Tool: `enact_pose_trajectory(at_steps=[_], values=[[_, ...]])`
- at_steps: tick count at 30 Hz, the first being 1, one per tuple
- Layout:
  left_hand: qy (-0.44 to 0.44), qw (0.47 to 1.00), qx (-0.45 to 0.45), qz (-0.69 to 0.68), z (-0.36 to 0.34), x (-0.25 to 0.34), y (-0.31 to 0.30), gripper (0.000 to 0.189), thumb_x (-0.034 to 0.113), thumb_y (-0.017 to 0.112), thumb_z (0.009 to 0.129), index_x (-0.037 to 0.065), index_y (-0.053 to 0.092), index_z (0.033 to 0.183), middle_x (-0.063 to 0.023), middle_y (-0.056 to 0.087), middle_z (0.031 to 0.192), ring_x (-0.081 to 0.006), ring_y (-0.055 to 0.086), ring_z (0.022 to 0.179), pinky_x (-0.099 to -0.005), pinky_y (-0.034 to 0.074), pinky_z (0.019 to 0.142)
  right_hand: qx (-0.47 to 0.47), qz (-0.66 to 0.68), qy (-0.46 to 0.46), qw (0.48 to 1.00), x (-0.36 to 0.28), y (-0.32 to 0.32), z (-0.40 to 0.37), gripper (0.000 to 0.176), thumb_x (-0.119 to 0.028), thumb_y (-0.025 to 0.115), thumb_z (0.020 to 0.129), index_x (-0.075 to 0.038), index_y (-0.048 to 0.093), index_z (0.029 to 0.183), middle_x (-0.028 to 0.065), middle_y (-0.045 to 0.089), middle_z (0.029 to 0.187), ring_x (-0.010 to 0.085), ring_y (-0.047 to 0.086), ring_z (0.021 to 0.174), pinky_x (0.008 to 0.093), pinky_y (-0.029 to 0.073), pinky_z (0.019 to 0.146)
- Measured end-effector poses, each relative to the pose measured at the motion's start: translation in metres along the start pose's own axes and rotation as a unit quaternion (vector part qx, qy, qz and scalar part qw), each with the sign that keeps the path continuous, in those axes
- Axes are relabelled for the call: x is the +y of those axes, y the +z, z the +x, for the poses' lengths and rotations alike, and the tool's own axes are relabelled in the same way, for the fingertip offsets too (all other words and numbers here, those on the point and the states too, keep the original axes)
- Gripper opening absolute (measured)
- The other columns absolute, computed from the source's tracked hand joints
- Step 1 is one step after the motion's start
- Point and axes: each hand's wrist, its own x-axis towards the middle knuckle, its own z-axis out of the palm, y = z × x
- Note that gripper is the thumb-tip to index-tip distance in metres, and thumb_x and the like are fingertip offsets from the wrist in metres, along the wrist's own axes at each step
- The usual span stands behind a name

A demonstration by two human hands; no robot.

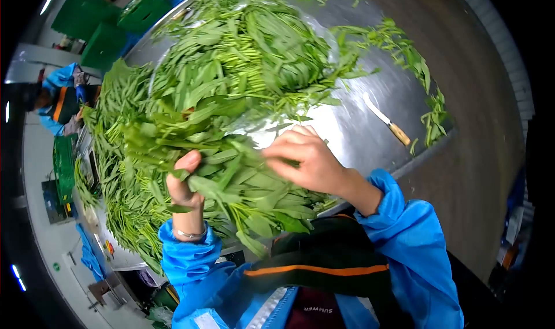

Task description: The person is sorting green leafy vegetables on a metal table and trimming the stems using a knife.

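A bunch of long-leaved greens (pixel 231 181), which look like water spinach, lies in my left hand (pixel 185 184), the thumb over its stems and the other fingers hidden under the leaves. Just right of the bunch is my right hand (pixel 306 158), its fingers curled together in a pinch at the leaf edge. Whatever those fingertips hold is too blurred to make out. Behind both hands a large pile of greens (pixel 248 57) covers much of the metal table (pixel 347 121). More greens (pixel 130 190) are heaped to the left and under the bunch.
A knife with a wooden handle (pixel 398 133) lies on the table at the right. Loose sprigs (pixel 433 118) trail along the right edge. Green crates (pixel 87 14) stand at the far left. Another person in a blue sleeve (pixel 60 77) is at the left side.
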Motion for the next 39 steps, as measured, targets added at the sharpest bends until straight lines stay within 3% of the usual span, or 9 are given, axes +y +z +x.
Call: enact_pose_trajectory(at_steps=[7,10,15,21,25,27,29,33,39], values=[[-0.141,0.969,0.165,0.120,0.027,-0.071,-0.030,0.040,0.003,0.064,0.072,-0.004,0.055,0.111,-0.0133,0.061,0.103,-0.0237,0.061,0.091,-0.0329,0.052,0.080,0.240,0.319,0.271,0.876,0.018,-0.022,-0.032,0.019,-0.004,0.057,0.083,0.002,0.053,0.101,0.0052,0.059,0.083,0.0075,0.055,0.071,0.0229,0.044,0.061],[-0.174,0.904,0.000,0.391,0.055,-0.092,0.029,0.046,0.007,0.074,0.069,0.002,0.057,0.111,-0.0077,0.062,0.099,-0.0179,0.059,0.089,-0.0295,0.049,0.077,0.111,0.454,0.289,0.836,0.023,-0.008,-0.023,0.019,-0.003,0.056,0.084,0.003,0.053,0.102,0.0060,0.059,0.085,0.0086,0.056,0.073,0.0230,0.045,0.063],[-0.191,0.916,0.057,0.347,0.080,-0.114,0.016,0.042,0.014,0.075,0.072,0.005,0.059,0.110,-0.0023,0.065,0.099,-0.0124,0.058,0.089,-0.0280,0.047,0.079,0.165,0.043,0.134,0.976,0.035,-0.028,-0.039,0.017,-0.003,0.058,0.081,0.003,0.059,0.097,0.0045,0.058,0.086,0.0100,0.053,0.067,0.0223,0.045,0.065],[-0.198,0.871,0.046,0.447,0.091,-0.120,0.008,0.043,0.014,0.074,0.071,0.006,0.060,0.111,-0.0009,0.067,0.095,-0.0126,0.059,0.089,-0.0272,0.046,0.082,0.309,0.211,0.347,0.860,0.124,-0.016,-0.070,0.073,0.004,0.056,0.071,-0.003,0.025,0.137,0.0133,0.053,0.111,0.0187,0.054,0.095,0.0290,0.043,0.086],[-0.070,0.790,-0.004,0.609,0.090,-0.144,-0.013,0.044,0.014,0.071,0.071,0.002,0.057,0.111,-0.0075,0.061,0.102,-0.0172,0.058,0.092,-0.0292,0.046,0.081,0.089,0.554,0.264,0.785,0.072,-0.019,-0.031,0.099,-0.002,0.063,0.070,-0.003,-0.007,0.140,0.0147,0.051,0.114,0.0239,0.048,0.111,0.0359,0.036,0.097],[0.029,0.743,-0.055,0.667,0.082,-0.172,-0.037,0.042,0.015,0.070,0.071,-0.002,0.057,0.107,-0.0099,0.063,0.088,-0.0189,0.060,0.084,-0.0307,0.048,0.076,0.161,0.409,0.230,0.868,0.064,0.002,-0.020,0.096,0.000,0.064,0.073,0.001,-0.005,0.139,0.0123,0.052,0.111,0.0187,0.053,0.101,0.0329,0.043,0.089],[-0.184,0.773,-0.033,0.606,0.084,-0.156,0.014,0.058,0.012,0.074,0.067,-0.003,0.049,0.117,-0.0161,0.060,0.096,-0.0268,0.058,0.093,-0.0364,0.044,0.087,0.234,0.349,0.255,0.871,0.061,0.010,-0.015,0.090,0.000,0.062,0.076,0.001,-0.001,0.140,0.0120,0.051,0.114,0.0178,0.054,0.101,0.0317,0.043,0.089],[0.105,0.846,0.068,0.519,0.075,-0.183,0.021,0.075,0.013,0.077,0.064,-0.004,0.035,0.124,-0.0143,0.055,0.110,-0.0226,0.055,0.099,-0.0331,0.045,0.086,0.292,0.437,0.295,0.798,0.048,0.006,-0.006,0.080,0.000,0.060,0.080,0.001,0.009,0.141,0.0127,0.053,0.116,0.0179,0.052,0.106,0.0309,0.042,0.091],[-0.153,0.893,0.074,0.418,0.094,-0.092,-0.001,0.054,0.024,0.071,0.077,-0.004,0.050,0.118,-0.0159,0.059,0.109,-0.0253,0.055,0.106,-0.0359,0.044,0.093,0.101,0.134,0.329,0.929,0.098,-0.082,-0.052,0.069,-0.028,0.062,0.083,-0.008,0.028,0.140,0.0109,0.045,0.132,0.0185,0.049,0.110,0.0323,0.039,0.093]])
